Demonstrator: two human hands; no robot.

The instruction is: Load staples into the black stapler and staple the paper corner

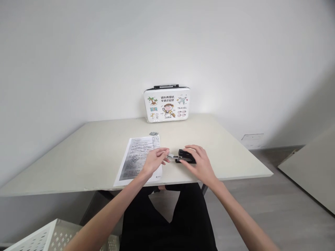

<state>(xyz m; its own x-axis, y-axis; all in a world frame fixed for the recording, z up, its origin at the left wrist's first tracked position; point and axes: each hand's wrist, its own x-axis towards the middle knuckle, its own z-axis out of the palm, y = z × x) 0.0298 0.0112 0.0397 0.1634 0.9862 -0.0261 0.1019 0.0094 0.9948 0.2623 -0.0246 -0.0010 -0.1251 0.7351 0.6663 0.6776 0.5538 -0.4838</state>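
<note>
A black stapler (183, 153) lies on its side or low on the table, and my right hand (200, 162) is wrapped round its right part. From its left end sticks out a thin metal rod (173, 158). My left hand (155, 159) pinches a small grey strip of staples (170, 155) between thumb and fingers, close to that left end. Whether the strip touches the stapler I cannot tell. Under my left hand lies a printed sheet of paper (136, 153). More grey staple strips (154, 133) sit just beyond the sheet's top edge.
A white case with cartoon pictures (167, 104) stands against the wall at the back of the pale table (225, 146). A white perforated basket (56, 235) is below the table at lower left. My legs are under the table's front edge.
</note>
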